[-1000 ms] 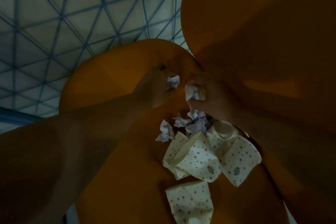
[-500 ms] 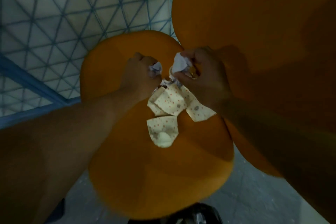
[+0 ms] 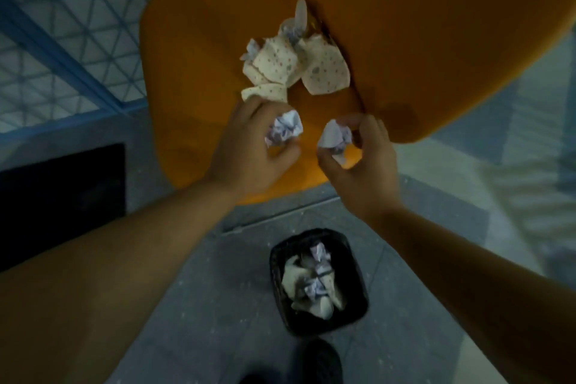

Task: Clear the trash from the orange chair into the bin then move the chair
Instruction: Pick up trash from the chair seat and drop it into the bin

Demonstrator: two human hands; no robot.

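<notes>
Currently, left to right: your left hand grips a crumpled paper ball over the orange chair seat's near edge. Spotted paper cups lie crushed farther back on the seat. Your right hand pinches a second paper wad. A black bin stands near on the floor, holding crumpled trash.

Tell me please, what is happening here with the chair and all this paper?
A person is clearing trash off an orange chair. The left hand holds one crumpled paper ball and the right hand pinches another paper ball, both above the front of the seat. Dotted paper cups lie on the seat. A black bin on the floor below already holds some paper.
</notes>
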